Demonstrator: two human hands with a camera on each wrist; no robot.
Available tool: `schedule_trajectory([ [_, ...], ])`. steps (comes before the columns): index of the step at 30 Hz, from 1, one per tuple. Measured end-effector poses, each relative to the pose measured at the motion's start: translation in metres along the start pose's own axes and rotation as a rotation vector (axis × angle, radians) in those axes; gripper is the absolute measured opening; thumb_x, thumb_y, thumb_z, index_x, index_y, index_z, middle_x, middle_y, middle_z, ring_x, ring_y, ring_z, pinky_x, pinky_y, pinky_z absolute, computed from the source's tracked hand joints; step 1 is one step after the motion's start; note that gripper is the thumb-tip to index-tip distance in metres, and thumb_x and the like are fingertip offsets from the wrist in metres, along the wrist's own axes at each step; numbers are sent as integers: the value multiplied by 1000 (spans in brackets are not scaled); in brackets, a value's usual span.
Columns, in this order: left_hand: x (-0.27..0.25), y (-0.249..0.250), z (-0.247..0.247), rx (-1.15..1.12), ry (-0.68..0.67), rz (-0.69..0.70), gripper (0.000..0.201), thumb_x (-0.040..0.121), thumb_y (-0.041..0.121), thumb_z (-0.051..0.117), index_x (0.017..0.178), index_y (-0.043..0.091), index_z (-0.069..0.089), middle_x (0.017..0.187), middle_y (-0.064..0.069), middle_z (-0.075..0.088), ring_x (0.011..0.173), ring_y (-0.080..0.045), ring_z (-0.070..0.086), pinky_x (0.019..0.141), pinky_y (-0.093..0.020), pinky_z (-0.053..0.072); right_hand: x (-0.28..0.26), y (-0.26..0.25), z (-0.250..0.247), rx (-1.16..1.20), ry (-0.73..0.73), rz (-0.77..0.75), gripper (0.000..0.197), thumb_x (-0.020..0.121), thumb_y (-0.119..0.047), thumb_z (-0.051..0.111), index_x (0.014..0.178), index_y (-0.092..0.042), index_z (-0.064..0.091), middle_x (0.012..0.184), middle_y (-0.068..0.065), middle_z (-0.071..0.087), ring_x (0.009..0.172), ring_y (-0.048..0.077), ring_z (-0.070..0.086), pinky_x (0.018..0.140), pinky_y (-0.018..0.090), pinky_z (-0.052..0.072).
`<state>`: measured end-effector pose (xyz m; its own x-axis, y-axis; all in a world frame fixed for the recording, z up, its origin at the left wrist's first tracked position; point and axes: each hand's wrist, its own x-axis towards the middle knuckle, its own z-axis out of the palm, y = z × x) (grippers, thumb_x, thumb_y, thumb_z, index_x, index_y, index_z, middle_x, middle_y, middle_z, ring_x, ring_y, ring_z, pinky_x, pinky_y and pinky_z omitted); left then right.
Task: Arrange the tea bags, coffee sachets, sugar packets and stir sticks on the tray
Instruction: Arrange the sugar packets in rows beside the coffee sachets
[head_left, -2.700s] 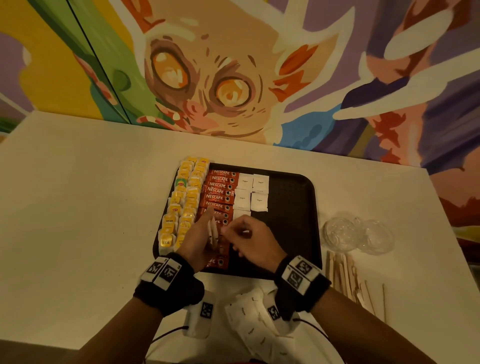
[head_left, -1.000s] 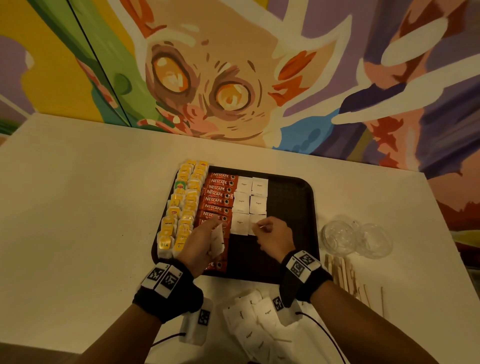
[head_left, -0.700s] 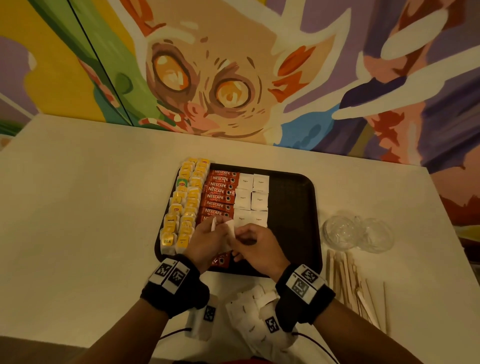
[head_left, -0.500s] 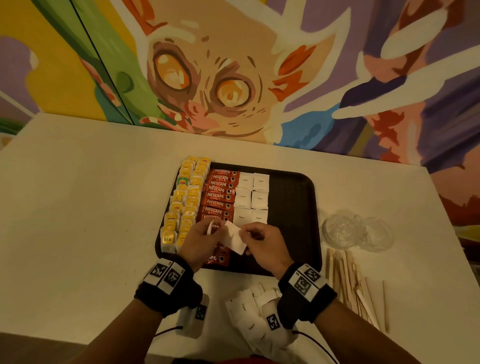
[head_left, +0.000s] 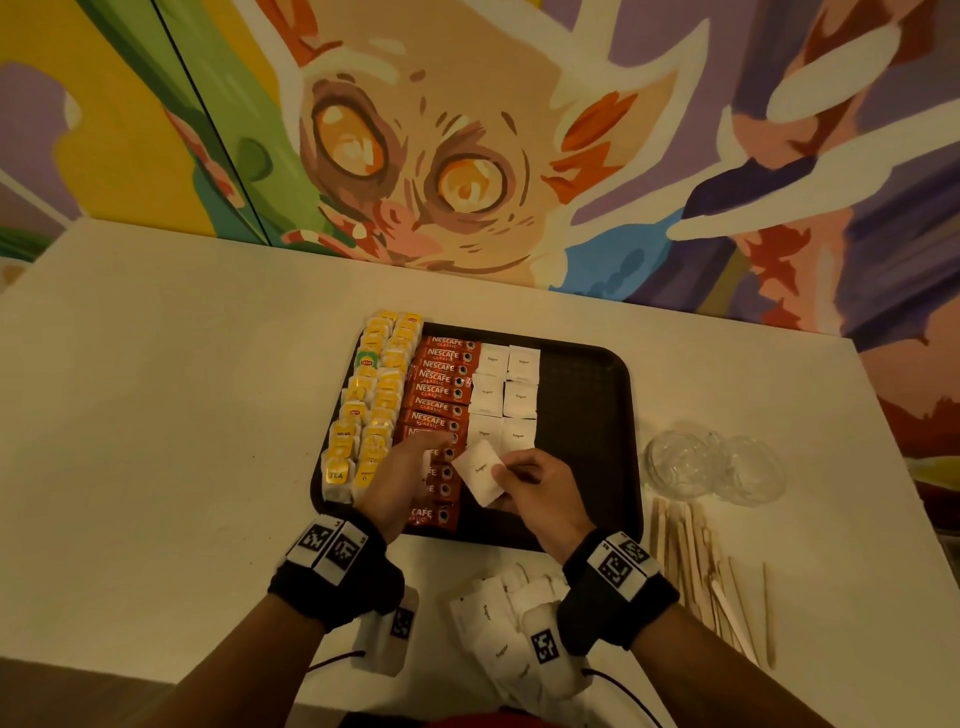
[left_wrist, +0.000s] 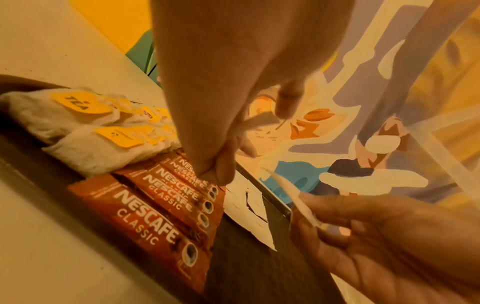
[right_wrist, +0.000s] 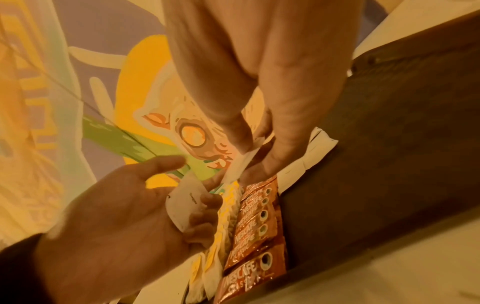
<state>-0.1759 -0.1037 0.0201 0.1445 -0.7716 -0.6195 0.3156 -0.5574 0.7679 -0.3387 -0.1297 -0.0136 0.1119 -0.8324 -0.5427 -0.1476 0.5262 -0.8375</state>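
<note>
At the centre of the head view, the right hand (head_left: 540, 493) pinches a white sugar packet (head_left: 482, 472) between thumb and fingers (right_wrist: 275, 160), holding it tilted above the black tray (head_left: 587, 415). The packet is a small, flat paper rectangle with the word "Sugar" printed in small dark letters; in the left wrist view it shows edge-on as a thin pale strip (left_wrist: 293, 197).

The left hand (head_left: 400, 483), just left of it in the frame, holds a second white packet (right_wrist: 187, 203): the fingers (right_wrist: 202, 218) curl over its lower edge and press it against the palm.

On the tray, the left column holds tea bags (head_left: 371, 400) with yellow tags, packed in two rows. Beside them runs a column of red Nescafé Classic coffee sachets (head_left: 441, 379), overlapping like tiles. Next come six placed sugar packets (head_left: 504, 395) in three pairs, flat and touching. The right part of the tray is bare.

Below the tray, at the bottom centre of the frame, a loose heap of sugar packets (head_left: 493, 618) lies on the pale surface (head_left: 156, 441). At the lower right, wooden stir sticks (head_left: 701, 566) lie scattered, with two clear plastic lids (head_left: 711, 467) above them.
</note>
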Motion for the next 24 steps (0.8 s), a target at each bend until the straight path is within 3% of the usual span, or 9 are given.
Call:
schedule_trajectory([
  [2,0,2,0,-52,-37,-8,24,95,15,48,117,17,59,114,-6,64,106,-26,61,96,-49,48,3,4,-4,67,15,42,22,89,-4,67,108,-12,59,121,8,59,112,24,62,81,43,61],
  [4,4,0,-2,109,-37,53,36,97,3,40,126,15,57,120,-2,57,115,-23,54,100,-47,45,5,8,-7,80,16,63,30,89,-2,65,116,-14,59,123,8,59,113,24,62,84,43,60],
  [7,7,-2,-2,256,-81,89,41,95,-5,41,129,14,55,122,2,52,114,-18,50,94,-36,47,9,12,-13,74,7,69,32,91,0,61,121,-11,61,127,7,60,116,23,61,89,42,58],
  [9,10,-3,-1,311,-104,116,38,95,-4,47,127,14,57,119,3,53,113,-17,50,89,-31,46,12,13,-16,81,33,89,29,92,0,60,118,-10,62,126,6,61,115,23,61,89,40,58],
  [12,20,-7,0,505,-34,183,34,91,4,60,123,16,59,115,4,55,109,-14,50,86,-25,43,18,17,-22,90,104,153,28,91,-2,62,118,-8,61,125,10,61,112,25,63,84,39,60],
  [18,39,-10,10,855,44,198,34,83,20,74,114,22,60,101,8,57,95,-9,53,65,-12,37,25,21,-32,-206,208,231,35,91,-17,67,125,-14,59,115,7,63,86,17,67,72,31,62],
  [22,46,-13,24,937,76,176,36,80,17,76,112,15,62,94,4,61,89,-10,57,65,-13,39,27,22,-38,-379,207,228,31,91,-20,67,121,-14,61,113,7,65,73,13,64,68,28,60],
  [24,48,-14,29,991,87,160,37,79,17,77,113,13,62,97,-1,64,91,-12,59,72,-16,44,28,23,-40,-422,200,216,27,91,-20,68,117,-14,62,111,7,65,70,12,64,64,25,59],
])
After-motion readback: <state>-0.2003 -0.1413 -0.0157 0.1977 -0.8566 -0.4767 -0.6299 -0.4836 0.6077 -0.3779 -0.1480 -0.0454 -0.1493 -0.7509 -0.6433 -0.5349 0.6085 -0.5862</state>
